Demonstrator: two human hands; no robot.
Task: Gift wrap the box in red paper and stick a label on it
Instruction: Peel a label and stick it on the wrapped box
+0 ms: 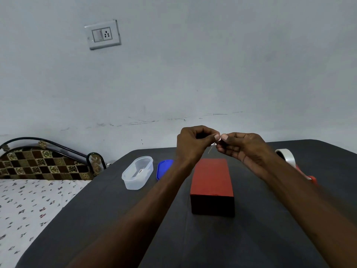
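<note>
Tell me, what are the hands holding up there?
Both hands, left hand and right hand, pinch a small thin label between fingertips at its top edge, above the red wrapped box.

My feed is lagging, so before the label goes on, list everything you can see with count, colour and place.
box: one, red-wrapped, table centre
label: one, pale thin strip, pinched between both hands above the box
container: one, clear plastic, left of box
lid: one, blue, beside container
tape roll: one, clear, on red dispenser, right edge
table: one, dark grey
bed: one, floral sheet, left
wall socket: one, white, upper wall
left hand: pinches label
right hand: pinches label
</note>
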